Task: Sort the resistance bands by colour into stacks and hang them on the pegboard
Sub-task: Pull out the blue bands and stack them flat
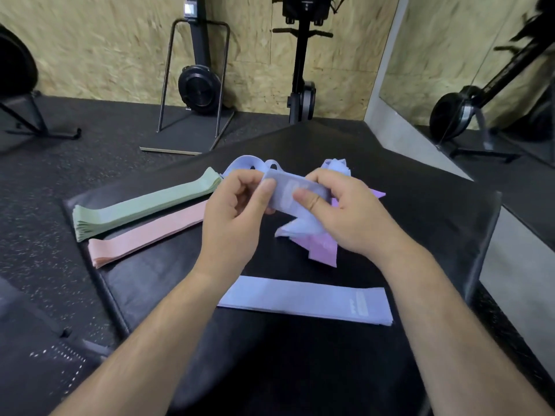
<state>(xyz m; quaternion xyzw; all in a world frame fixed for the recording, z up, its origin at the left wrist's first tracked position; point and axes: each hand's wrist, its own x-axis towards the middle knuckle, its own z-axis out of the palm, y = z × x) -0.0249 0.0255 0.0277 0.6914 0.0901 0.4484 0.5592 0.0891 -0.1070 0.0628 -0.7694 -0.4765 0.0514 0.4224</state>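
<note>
Both hands, the left hand [237,205] and the right hand [339,208], pinch one pale blue flat rubber band [292,195] between thumbs and fingers, above the black padded bench [435,211]. Under it lies a loose heap of blue and purple bands [321,244]. A green stack [144,205] and a pink stack [144,232] lie at the left, a blue stack [306,298] near the person.

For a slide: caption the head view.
Left hand and right hand grip a blue band; green stack, pink stack, blue stack and unsorted pile lie around.
</note>
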